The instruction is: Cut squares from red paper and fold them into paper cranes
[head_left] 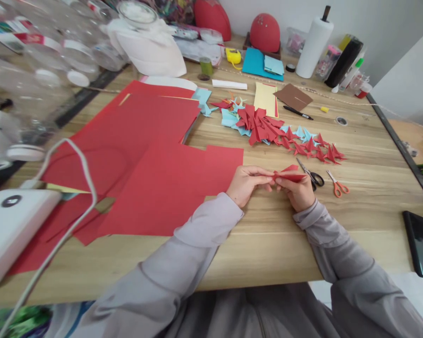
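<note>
A small folded piece of red paper [291,176] is held up between both hands, just above the table's front half. My left hand [251,182] pinches its left end with thumb and fingers. At its right part, my right hand [297,191] grips it, fingers closed. Beyond the hands lies a long pile of folded red paper pieces [259,124], with light blue folded pieces [231,118] among them. Black-handled scissors [315,177] lie just behind my right hand, and orange-handled scissors [338,188] to its right. Large red paper sheets [162,188] spread out left of my left hand.
Clear plastic bottles [49,51] and a white device [17,230] with a cable [88,173] occupy the left. Toward the back are a yellow tape measure [233,56], blue paper [257,65] and a paper roll [314,47]. A phone [421,246] lies at the right edge.
</note>
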`<state>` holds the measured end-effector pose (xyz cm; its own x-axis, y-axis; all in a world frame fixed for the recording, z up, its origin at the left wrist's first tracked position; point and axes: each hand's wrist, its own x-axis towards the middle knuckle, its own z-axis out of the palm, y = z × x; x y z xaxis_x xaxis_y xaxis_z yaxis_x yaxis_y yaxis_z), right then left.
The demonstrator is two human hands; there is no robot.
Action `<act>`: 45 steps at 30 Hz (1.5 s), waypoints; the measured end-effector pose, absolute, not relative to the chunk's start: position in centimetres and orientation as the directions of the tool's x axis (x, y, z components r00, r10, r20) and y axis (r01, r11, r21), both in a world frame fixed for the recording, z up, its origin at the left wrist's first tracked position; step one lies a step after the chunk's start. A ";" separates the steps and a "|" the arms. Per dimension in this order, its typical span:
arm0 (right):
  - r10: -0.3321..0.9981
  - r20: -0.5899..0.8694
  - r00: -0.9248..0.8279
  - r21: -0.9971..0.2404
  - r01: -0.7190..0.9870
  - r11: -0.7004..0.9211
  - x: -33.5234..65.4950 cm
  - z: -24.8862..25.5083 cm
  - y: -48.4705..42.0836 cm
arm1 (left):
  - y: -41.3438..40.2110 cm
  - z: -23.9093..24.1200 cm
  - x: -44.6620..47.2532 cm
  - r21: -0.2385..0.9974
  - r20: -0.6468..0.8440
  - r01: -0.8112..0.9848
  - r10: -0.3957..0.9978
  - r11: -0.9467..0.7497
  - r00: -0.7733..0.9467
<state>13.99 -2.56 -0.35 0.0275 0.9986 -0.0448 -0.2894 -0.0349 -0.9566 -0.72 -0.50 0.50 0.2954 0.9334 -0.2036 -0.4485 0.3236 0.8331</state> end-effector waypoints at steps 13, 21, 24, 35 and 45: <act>0.995 -0.031 -0.098 -0.984 -0.169 -0.047 14.8 -0.4 -2.8 | -0.2 0.8 -1.5 0.875 -0.190 -0.375 0.928 0.308 0.320; 0.997 -0.045 -0.056 -0.989 -0.137 -0.052 14.4 -0.2 -3.0 | -0.2 0.3 -1.5 0.925 -0.132 -0.304 0.943 0.229 0.306; 0.999 -0.030 -0.019 -0.985 -0.170 -0.033 14.3 -0.3 -2.9 | -0.2 0.2 -1.5 0.942 -0.103 -0.279 0.951 0.187 0.292; 0.998 -0.053 -0.038 -0.988 -0.146 -0.058 14.4 0.1 -3.2 | 0.2 0.1 -1.7 0.894 -0.132 -0.384 0.956 0.229 0.264; 0.999 0.006 -0.039 -0.994 -0.109 0.002 14.3 -0.2 -3.1 | -0.1 0.2 -1.7 0.927 -0.111 -0.307 0.939 0.216 0.325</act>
<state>14.26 -3.08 -0.22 -0.0386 0.9992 0.0060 -0.1090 0.0018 -0.9940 -1.70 -0.09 0.16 0.3252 0.9391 -0.1111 -0.3068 0.2159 0.9270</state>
